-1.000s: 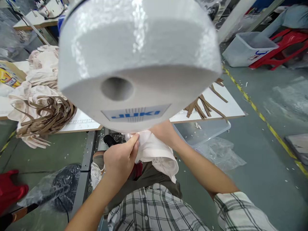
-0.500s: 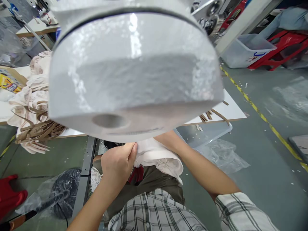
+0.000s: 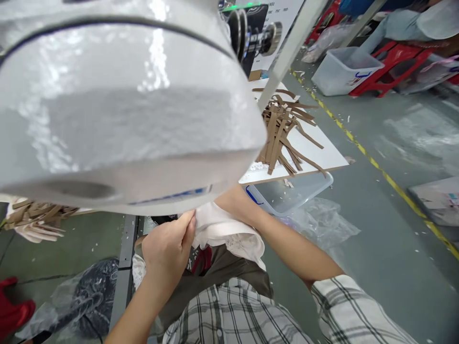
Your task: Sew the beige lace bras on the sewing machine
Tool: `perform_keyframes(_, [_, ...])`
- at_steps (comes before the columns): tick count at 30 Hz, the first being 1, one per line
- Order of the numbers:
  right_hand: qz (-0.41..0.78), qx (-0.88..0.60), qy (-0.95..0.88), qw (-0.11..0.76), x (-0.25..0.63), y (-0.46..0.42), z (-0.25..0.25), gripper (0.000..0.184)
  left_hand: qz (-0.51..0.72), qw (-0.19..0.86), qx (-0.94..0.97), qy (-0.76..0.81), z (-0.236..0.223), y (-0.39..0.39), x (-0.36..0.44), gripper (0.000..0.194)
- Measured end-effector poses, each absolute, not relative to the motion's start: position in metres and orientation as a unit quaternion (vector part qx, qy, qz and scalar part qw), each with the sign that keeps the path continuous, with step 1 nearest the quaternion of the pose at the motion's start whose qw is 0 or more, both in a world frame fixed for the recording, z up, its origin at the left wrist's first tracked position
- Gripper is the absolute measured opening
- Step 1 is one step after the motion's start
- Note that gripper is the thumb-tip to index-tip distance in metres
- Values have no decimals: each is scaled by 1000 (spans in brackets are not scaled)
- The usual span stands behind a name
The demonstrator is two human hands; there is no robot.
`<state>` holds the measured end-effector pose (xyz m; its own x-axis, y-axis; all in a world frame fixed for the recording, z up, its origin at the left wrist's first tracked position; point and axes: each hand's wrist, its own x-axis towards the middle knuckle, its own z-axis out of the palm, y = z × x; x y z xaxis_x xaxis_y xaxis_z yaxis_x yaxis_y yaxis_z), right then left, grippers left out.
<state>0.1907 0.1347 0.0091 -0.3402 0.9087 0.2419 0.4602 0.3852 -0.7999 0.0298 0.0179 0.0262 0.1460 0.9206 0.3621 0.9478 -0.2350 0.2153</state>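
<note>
Left hand (image 3: 165, 251) and right hand (image 3: 232, 199) at a white cloth (image 3: 229, 234), by the lower edge of a sewing machine (image 3: 136, 124).
At far left, a bundle of brown straps (image 3: 39, 212) lies with pale fabric; lower down are a red stool (image 3: 16, 306) and a dark object in clear plastic (image 3: 95, 291). Next, the left hand pinches the cloth's edge between thumb and forefinger. The cloth hangs over the lap, its upper part hidden by the machine. The right hand is at the cloth's right side; its fingers are hidden, so their hold cannot be told. Rightward, a clear tub (image 3: 304, 191) sits below a white table (image 3: 328, 153) spread with brown strips (image 3: 278, 138). Beyond a yellow floor line (image 3: 382, 172) are a plastic bin (image 3: 335, 74) and a seated person (image 3: 405, 26).
</note>
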Motion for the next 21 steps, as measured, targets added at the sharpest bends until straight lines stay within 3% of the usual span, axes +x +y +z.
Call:
perform_keyframes(9, [352, -452, -731, 371, 190, 130, 2, 7, -205, 55, -750, -627, 25, 16, 26, 24])
perform_keyframes(21, [429, -459, -649, 429, 189, 114, 3, 14, -217, 51, -741, -634, 26, 15, 23, 24])
